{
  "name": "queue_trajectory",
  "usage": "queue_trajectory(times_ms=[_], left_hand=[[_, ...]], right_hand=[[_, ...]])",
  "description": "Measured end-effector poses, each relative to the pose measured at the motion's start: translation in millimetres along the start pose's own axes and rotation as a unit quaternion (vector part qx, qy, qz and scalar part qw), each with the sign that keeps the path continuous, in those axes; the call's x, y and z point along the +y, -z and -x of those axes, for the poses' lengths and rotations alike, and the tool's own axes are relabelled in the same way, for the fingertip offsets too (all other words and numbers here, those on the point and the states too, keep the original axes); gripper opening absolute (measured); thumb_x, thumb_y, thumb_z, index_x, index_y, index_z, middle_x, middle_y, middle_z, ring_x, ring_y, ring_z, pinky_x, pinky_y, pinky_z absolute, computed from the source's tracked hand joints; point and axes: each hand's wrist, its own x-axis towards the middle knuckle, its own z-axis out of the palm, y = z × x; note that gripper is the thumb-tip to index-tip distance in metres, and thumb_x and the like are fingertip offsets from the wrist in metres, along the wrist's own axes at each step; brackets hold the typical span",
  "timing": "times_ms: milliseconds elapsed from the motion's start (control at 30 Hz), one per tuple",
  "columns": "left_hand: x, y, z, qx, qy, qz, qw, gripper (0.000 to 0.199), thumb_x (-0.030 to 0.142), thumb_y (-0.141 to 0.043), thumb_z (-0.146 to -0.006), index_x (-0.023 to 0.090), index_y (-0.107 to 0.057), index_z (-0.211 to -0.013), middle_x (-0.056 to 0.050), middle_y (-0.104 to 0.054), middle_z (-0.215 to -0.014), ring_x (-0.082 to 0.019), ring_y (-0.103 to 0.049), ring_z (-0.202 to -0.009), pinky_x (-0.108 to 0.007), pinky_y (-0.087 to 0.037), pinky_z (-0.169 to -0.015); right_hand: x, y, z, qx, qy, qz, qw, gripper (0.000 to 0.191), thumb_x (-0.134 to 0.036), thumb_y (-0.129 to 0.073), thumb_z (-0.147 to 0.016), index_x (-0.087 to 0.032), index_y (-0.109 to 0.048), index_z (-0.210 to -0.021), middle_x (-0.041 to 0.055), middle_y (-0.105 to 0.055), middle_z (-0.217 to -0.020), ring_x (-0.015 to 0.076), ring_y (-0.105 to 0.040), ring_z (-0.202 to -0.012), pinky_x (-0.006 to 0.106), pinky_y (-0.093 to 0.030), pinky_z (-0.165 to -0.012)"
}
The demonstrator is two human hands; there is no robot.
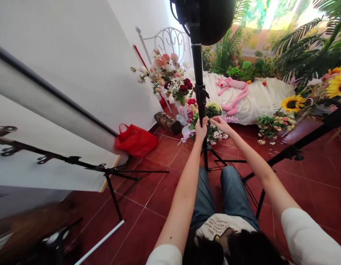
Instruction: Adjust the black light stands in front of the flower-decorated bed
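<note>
A black light stand (198,70) rises upright in front of me, with a dark round lamp head (214,20) at its top, partly cut off by the frame's upper edge. My left hand (201,129) is wrapped around the stand's lower pole, below a clamp with a knob (205,92). Just right of the pole is my right hand (220,123), its fingers loosely bent and pointing toward the pole. I see no object in that hand, and a small gap appears between it and the pole. The stand's legs (214,156) spread on the floor by my knees.
Artificial flowers (170,70) and a white-draped bed with a pink plush toy (238,84) lie beyond. A red bag (137,140) rests on the tiled floor. Other black stands (293,150) flank me, with a backdrop roll (57,99) at left. A white rod (101,241) lies nearby.
</note>
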Motion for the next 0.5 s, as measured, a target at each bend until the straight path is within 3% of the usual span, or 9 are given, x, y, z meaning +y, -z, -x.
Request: queue_trajectory(times_ms=[67, 133, 233, 400, 500], left_hand=[[0, -0.4, 1, 0.0, 0.001, 0.0, 1.0, 0.059, 0.074, -0.042, -0.085, 0.019, -0.059, -0.077, -0.002, -0.059, -0.067, -0.013, -0.056, -0.065, -0.026, -0.045, -0.071], [0, -1.3, 1, 0.005, 0.006, -0.002, 1.0, 0.059, 0.074, -0.042, -0.085, 0.019, -0.059, -0.076, -0.001, -0.058, -0.066, -0.013, -0.055, -0.064, -0.025, -0.044, -0.069], [0, -3.0, 2, 0.019, 0.011, -0.004, 1.0, 0.059, 0.074, -0.043, -0.084, 0.018, -0.059, -0.076, -0.001, -0.057, -0.065, -0.012, -0.054, -0.063, -0.025, -0.043, -0.069], [0, -1.8, -1, 0.011, 0.027, 0.041, 0.999, 0.06, 0.074, -0.046, -0.083, 0.017, -0.062, -0.077, -0.002, -0.059, -0.066, -0.012, -0.056, -0.066, -0.026, -0.046, -0.073], [-4, 0.9, 1, -0.005, 0.051, 0.116, 0.992, 0.055, 0.07, -0.048, -0.087, 0.017, -0.065, -0.089, -0.004, -0.065, -0.08, -0.014, -0.062, -0.078, -0.028, -0.05, -0.08]], right_hand=[[-33, -1, -9, 0.039, 0.117, -0.014, 0.992, 0.052, -0.042, -0.07, -0.085, -0.016, -0.047, -0.123, 0.0049, -0.057, -0.108, 0.0142, -0.059, -0.1, 0.026, -0.048, -0.089], [-67, -5, -19, 0.041, 0.22, -0.013, 0.975, 0.08, -0.05, -0.076, -0.078, -0.021, -0.033, -0.139, 0.0072, -0.055, -0.119, 0.017, -0.062, -0.103, 0.029, -0.052, -0.088], [-102, -11, -34, 0.051, 0.317, 0.062, 0.945, 0.094, -0.057, -0.075, -0.075, -0.027, -0.023, -0.147, 0.0086, -0.056, -0.125, 0.0209, -0.063, -0.102, 0.034, -0.055, -0.086], [-111, -16, -46, 0.075, 0.331, 0.209, 0.917, 0.079, -0.048, -0.056, -0.09, -0.025, -0.015, -0.153, 0.0066, -0.064, -0.112, 0.0237, -0.066, -0.098, 0.04, -0.054, -0.087], [-107, -23, -44, 0.112, 0.31, 0.261, 0.907, 0.075, -0.043, -0.052, -0.091, -0.022, -0.015, -0.154, 0.0074, -0.066, -0.107, 0.0265, -0.068, -0.097, 0.041, -0.054, -0.086]])
